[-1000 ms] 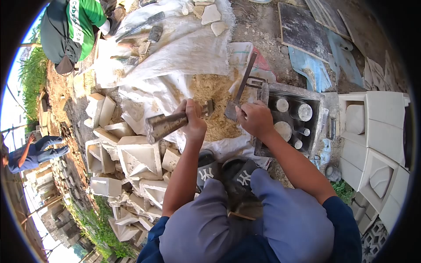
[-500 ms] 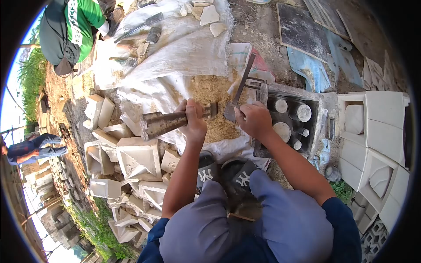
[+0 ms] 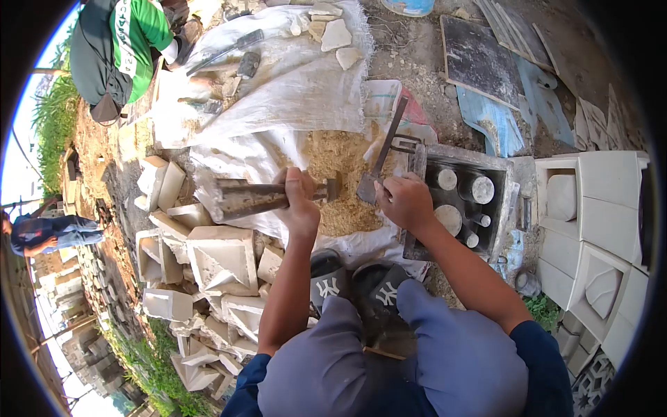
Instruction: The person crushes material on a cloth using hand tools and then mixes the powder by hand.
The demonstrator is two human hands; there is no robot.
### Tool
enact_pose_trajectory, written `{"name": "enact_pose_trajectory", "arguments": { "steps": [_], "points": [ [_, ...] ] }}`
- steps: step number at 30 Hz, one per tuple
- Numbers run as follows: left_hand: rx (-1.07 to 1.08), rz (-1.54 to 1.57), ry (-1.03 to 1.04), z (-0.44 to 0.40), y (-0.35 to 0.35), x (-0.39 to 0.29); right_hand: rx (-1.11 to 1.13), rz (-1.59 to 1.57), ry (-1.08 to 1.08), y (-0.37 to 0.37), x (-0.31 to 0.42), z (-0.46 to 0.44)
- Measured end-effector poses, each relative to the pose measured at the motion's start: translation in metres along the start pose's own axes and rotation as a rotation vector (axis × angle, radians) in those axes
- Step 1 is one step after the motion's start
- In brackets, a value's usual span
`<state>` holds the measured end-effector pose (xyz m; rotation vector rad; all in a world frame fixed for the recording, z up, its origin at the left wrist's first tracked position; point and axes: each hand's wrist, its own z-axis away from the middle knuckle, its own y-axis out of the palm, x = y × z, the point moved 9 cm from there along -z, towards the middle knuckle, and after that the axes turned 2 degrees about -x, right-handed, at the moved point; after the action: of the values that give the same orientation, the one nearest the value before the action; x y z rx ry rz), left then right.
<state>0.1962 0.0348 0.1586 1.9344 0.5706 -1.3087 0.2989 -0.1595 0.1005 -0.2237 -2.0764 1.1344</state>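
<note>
My left hand (image 3: 299, 201) is closed round a dark metal tool (image 3: 246, 199), whose broad grey end points left and whose narrow end reaches over the sandy heap (image 3: 340, 163). My right hand (image 3: 406, 201) pinches the edge of a flat metal blade (image 3: 367, 187) with a long dark bar that slants up and away. The blade lies close to the tool's narrow end, with a small gap between them. Both hands are above the white sheet (image 3: 243, 163). Just right of my right hand stands a metal mould box (image 3: 506, 201) with several round cylinders inside.
Pale broken blocks (image 3: 221, 258) are piled at the left. Hollow cream blocks (image 3: 608, 201) stand at the right. A person in green (image 3: 139, 42) crouches at the upper left, and another person (image 3: 52, 233) is at the far left. Dark boards (image 3: 481, 59) lie at the upper right.
The tool in my left hand has swung to nearly level, its broad end shifting left and up. My right hand keeps its pinch on the blade. The view has shifted slightly.
</note>
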Motion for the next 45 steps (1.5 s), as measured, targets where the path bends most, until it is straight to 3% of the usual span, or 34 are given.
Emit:
{"name": "enact_pose_trajectory", "arguments": {
  "steps": [1, 3, 10, 13, 14, 17, 21, 23, 26, 28, 31, 33, 37, 39, 42, 45],
  "points": [
    [-0.020, 0.060, -0.048, 0.006, -0.006, -0.014, 0.020, -0.031, 0.004, 0.003, 0.005, 0.013],
    [0.033, 0.040, 0.136, -0.004, -0.008, -0.044, 0.036, -0.041, 0.010, 0.003, 0.010, 0.019],
    [0.126, 0.254, 0.326, -0.038, -0.013, -0.079, -0.004, -0.030, 0.005, -0.003, 0.009, 0.010],
    [0.092, 0.179, 0.240, -0.041, -0.012, -0.075, 0.066, -0.002, 0.027, 0.002, 0.007, 0.011],
    [0.204, 0.185, 0.286, -0.038, -0.002, -0.073, 0.067, -0.003, 0.025, 0.002, 0.008, 0.011],
    [0.067, -0.134, 0.151, -0.029, -0.011, -0.009, 0.000, -0.050, -0.001, -0.001, 0.010, 0.012],
    [0.003, -0.159, 0.055, -0.031, -0.009, -0.003, -0.004, -0.014, 0.000, 0.000, 0.009, 0.012],
    [-0.123, -0.063, 0.015, -0.031, -0.017, -0.016, 0.010, -0.001, 0.003, 0.000, 0.005, 0.007],
    [-0.065, 0.097, 0.061, -0.033, -0.015, -0.043, 0.034, -0.021, 0.018, 0.004, 0.007, 0.010],
    [0.152, 0.334, 0.215, -0.034, -0.002, -0.063, 0.024, -0.019, 0.027, 0.003, 0.007, 0.011],
    [-0.033, 0.185, 0.063, -0.037, -0.024, -0.014, 0.036, -0.013, 0.030, 0.003, 0.006, 0.012],
    [-0.169, -0.092, -0.061, -0.029, -0.022, 0.023, 0.025, -0.013, 0.022, 0.002, 0.008, 0.013],
    [-0.107, -0.028, -0.016, -0.037, -0.023, 0.000, 0.013, -0.012, 0.012, 0.000, 0.008, 0.012],
    [-0.024, 0.188, 0.031, -0.037, -0.020, -0.025, 0.022, -0.017, 0.014, 0.001, 0.006, 0.012],
    [0.039, 0.275, 0.084, -0.035, -0.015, -0.055, 0.028, -0.036, 0.014, 0.004, 0.008, 0.011],
    [0.036, 0.073, -0.013, -0.020, -0.040, 0.003, 0.025, -0.032, 0.016, 0.001, 0.007, 0.010]
  ]
}}
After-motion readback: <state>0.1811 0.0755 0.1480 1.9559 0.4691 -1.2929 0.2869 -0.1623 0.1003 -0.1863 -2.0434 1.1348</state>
